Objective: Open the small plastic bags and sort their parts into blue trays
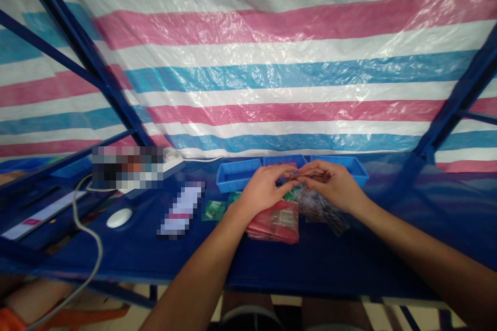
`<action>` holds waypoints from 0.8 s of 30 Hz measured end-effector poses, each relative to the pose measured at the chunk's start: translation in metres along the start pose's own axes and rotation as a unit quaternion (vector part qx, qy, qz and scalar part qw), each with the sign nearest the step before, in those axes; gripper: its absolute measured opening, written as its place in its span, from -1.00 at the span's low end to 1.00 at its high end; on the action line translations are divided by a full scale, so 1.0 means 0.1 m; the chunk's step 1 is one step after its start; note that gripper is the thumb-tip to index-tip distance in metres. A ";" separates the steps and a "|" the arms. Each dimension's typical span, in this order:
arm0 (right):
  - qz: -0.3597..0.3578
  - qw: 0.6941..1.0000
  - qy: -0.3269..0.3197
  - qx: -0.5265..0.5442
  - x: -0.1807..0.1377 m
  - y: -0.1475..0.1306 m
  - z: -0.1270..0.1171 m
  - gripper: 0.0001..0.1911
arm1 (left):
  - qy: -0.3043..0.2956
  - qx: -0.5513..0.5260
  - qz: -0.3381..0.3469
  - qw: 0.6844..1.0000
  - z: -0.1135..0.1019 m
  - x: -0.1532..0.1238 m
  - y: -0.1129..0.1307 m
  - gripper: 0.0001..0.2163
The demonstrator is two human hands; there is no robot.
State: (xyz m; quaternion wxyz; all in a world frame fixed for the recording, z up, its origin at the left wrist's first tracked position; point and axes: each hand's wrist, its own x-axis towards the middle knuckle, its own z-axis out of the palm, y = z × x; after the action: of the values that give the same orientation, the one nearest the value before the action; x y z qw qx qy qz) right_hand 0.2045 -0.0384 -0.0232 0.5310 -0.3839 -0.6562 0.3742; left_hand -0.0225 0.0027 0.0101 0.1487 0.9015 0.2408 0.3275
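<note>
My left hand (266,186) and my right hand (332,183) meet over the table, fingertips pinched together around something small that I cannot make out. Beneath my left hand lies a stack of red plastic packets (272,225). Clear plastic bags (320,208) with dark contents are heaped under my right hand. A small green packet (214,210) rests left of the red stack, and more green shows partly hidden behind my left wrist. Just beyond the hands stand a left blue tray (237,177), a middle blue tray (285,160) with reddish contents, and a right blue tray (356,169).
Left on the blue table (163,258) are a white oval object (119,217), a blurred-out flat object (181,210) and a pale cable (99,248). Blue frame posts (450,108) and a striped plastic sheet (272,77) stand behind. Another person's limb (37,300) shows lower left.
</note>
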 end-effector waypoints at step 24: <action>0.004 0.998 0.034 0.059 -0.01 0.01 0.11 -0.63 | 0.081 -0.182 -0.081 0.977 0.05 0.02 0.02 -0.57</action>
State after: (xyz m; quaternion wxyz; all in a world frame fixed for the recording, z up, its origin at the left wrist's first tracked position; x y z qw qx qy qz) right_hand 0.1937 -0.0395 -0.0263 0.5729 -0.3673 -0.6132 0.4011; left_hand -0.0172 0.0019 0.0079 0.3167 0.8071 0.2609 0.4245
